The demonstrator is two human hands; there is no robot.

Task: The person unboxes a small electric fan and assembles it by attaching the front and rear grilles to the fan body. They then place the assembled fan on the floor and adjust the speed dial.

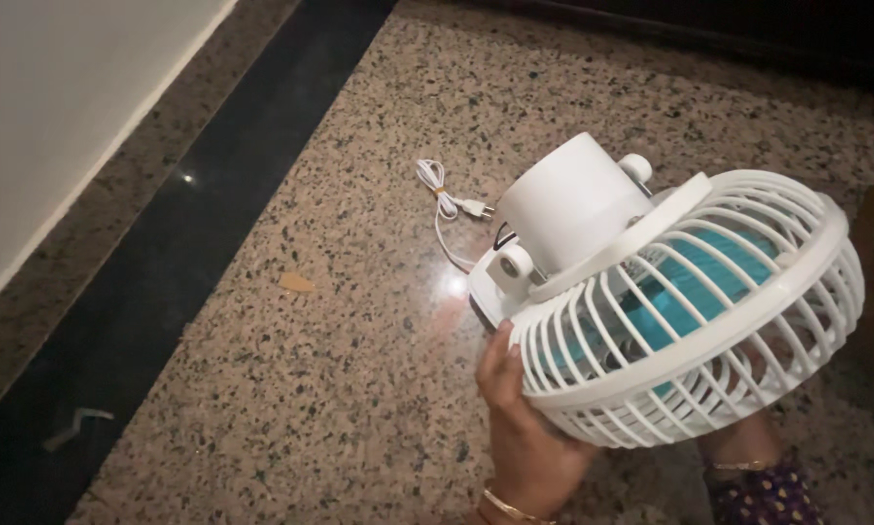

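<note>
A: Item nearest the lens?

B: Left hand (524, 428), bare, a thin gold bangle (511, 507) at the wrist. It is cupped under the lower rim of a small white plastic table fan with a ribbed cage and blue blades (680, 311), the thumb pressed against the cage's edge. It is gripping the fan from below.

A: Second hand?

B: Right hand (748, 437), mostly hidden behind the cage. Only the wrist shows, with a bangle and a dark patterned sleeve (769, 494). It sits under the fan's right underside; whether the fingers are curled or flat cannot be told.

A: Position of the fan?

B: Held up off the floor, tilted, the cage facing down and towards the camera. The white cylindrical motor housing (568, 204) points up and away. A round white knob (511, 264) shows on the near side of the bracket, another (636, 167) on the far side.

A: Attachments?

B: A thin white power cord with a two-pin plug (449, 209), partly bundled, lying on the floor just left of the housing.

A: Surroundings?

B: Speckled polished granite floor (359, 369), with a black stone border strip (165, 282) on the left and a pale wall (58, 107) beyond it. A small tan scrap (296, 283) lies on the floor, well apart from the fan.
</note>
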